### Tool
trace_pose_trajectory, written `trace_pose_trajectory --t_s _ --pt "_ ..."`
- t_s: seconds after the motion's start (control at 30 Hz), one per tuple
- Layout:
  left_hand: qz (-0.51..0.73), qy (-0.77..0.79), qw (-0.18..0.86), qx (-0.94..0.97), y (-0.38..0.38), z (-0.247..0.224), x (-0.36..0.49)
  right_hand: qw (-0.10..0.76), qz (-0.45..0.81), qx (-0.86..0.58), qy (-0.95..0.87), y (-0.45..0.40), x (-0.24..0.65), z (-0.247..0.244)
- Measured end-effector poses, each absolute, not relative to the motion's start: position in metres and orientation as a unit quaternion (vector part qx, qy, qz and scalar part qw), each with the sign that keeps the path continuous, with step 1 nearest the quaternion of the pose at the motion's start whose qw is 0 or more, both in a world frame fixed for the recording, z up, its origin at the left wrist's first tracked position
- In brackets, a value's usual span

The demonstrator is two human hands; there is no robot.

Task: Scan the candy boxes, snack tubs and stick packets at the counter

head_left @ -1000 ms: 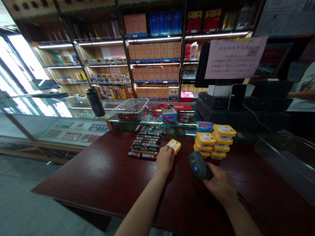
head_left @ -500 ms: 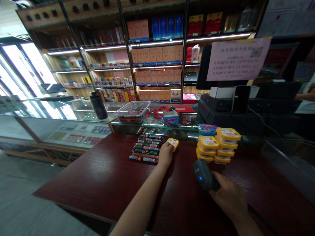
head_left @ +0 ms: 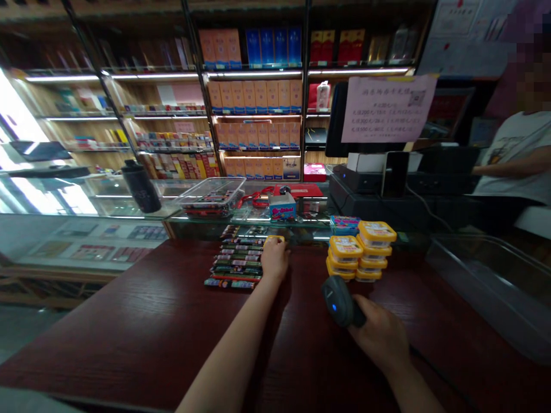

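My left hand point(head_left: 274, 259) is closed on a small yellow-lidded plastic tub point(head_left: 279, 237), mostly hidden behind the fingers. Right beside it, on the left, lies a row of slim dark patterned packs point(head_left: 236, 261), side by side on the dark red-brown table point(head_left: 142, 321). In my right hand point(head_left: 381, 332) is a dark barcode scanner point(head_left: 338, 301) with a lit blue dot, held by its handle above the table. Just beyond the scanner, yellow-lidded tubs point(head_left: 346, 248) stand in two stacks.
Behind the table runs a glass counter point(head_left: 206, 221) with a clear plastic box point(head_left: 210, 198), a small blue box point(head_left: 282, 207) and a black bottle point(head_left: 141, 186). A clear bin point(head_left: 486, 287) stands at right, below a monitor bearing a pink sign point(head_left: 387, 109). Another person point(head_left: 516, 149) is at far right.
The view has turned right, bringing the other person into sight. My left hand now covers more of the small tub. The scanner stays in my right hand near the stacks.
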State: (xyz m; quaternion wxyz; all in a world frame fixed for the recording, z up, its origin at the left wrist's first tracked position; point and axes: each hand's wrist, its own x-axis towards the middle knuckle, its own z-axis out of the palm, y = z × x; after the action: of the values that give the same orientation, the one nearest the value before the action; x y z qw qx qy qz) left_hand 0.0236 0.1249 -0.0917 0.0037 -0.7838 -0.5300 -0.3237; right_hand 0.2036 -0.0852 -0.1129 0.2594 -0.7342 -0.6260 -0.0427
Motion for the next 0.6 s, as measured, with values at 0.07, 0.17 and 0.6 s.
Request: trace_pose_trajectory --t_s 0.07,0.17,0.6 --pt "-0.366 -0.439 -0.022 -0.820 0.114 -0.083 0.035 0.260 -0.035 -0.737 -0.622 -0.085 0.203 -0.110" --pt "-0.391 -0.281 -0.063 -0.874 0.099 -0.066 0.056 0.255 -0.025 -0.743 -0.618 -0.085 0.203 -0.109" --pt "-0.399 -0.233 -0.093 -0.882 0.074 -0.065 0.081 0.254 -0.043 -0.739 -0.622 -0.085 0.206 -0.113"
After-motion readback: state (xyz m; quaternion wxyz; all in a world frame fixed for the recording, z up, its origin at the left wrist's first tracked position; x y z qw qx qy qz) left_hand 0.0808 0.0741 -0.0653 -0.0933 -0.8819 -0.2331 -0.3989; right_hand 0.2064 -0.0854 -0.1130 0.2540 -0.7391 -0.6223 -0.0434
